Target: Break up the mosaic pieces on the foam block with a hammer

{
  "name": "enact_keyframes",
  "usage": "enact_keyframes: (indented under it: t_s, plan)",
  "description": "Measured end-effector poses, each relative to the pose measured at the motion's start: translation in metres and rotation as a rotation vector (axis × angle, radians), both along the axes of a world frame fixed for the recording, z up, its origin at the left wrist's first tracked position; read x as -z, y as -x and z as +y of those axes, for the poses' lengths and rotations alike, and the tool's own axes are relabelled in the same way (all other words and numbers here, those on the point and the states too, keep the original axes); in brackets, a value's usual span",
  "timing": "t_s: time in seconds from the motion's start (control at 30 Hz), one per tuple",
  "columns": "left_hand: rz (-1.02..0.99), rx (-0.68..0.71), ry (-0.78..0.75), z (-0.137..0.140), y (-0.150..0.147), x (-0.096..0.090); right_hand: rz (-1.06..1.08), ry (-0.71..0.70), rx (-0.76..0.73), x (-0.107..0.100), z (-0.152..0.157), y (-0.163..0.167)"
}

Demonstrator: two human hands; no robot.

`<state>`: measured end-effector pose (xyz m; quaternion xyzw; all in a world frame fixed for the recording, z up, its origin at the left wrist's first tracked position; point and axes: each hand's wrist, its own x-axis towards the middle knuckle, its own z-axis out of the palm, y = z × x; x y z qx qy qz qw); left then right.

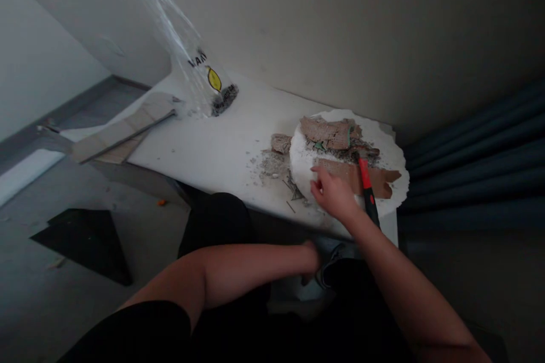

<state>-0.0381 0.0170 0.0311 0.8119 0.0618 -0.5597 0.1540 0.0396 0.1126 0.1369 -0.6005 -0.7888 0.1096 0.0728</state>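
Observation:
My right hand is over the near left part of a white round sheet with a ragged edge. Its thumb and forefinger point left, slightly apart, with nothing visible between them. Beside that hand lies a tool with a red-and-black handle; its head is hard to make out among the debris. A flat brown strip and a crumpled brown, net-textured piece with a green edge rest on the sheet. My left hand hangs below the table's front edge, in shadow, its fingers mostly hidden.
Grey crumbs and bits are scattered left of the sheet on the white table. A clear plastic bag with a yellow mark stands against the wall. Cardboard pieces overhang the left end. Dark curtains hang at right.

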Motion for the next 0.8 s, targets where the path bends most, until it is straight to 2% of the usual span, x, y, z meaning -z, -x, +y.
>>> enact_keyframes:
  t_s: [0.07,0.2,0.27,0.33,0.43,0.6,0.73,0.8]
  plan:
    - [-0.364,-0.403,-0.090,0.026,0.004,-0.018,0.062,-0.103,0.082,-0.005,0.002,-0.024]
    - [-0.521,-0.546,-0.275,0.069,0.058,-0.041,0.101,-0.285,0.235,0.002,-0.005,-0.071]
    - [-0.557,-0.591,-0.361,0.083,0.084,-0.044,0.078,-0.336,0.292,0.009,-0.013,-0.087]
    - [-0.674,-0.691,-0.491,0.090,0.099,-0.041,0.067,-0.376,0.289,0.015,-0.023,-0.098]
    - [-0.758,-0.667,-0.579,0.092,0.106,-0.032,0.103,-0.408,0.294,0.019,-0.044,-0.106]
    - [-0.814,-0.580,-0.564,0.092,0.099,-0.019,0.220,-0.394,0.377,0.018,-0.077,-0.106]
    - [-0.850,-0.563,-0.575,0.090,0.096,-0.024,0.245,-0.396,0.401,0.017,-0.089,-0.108]
    - [-0.950,-0.591,-0.499,0.088,0.095,-0.033,0.225,-0.386,0.410,0.017,-0.090,-0.111]
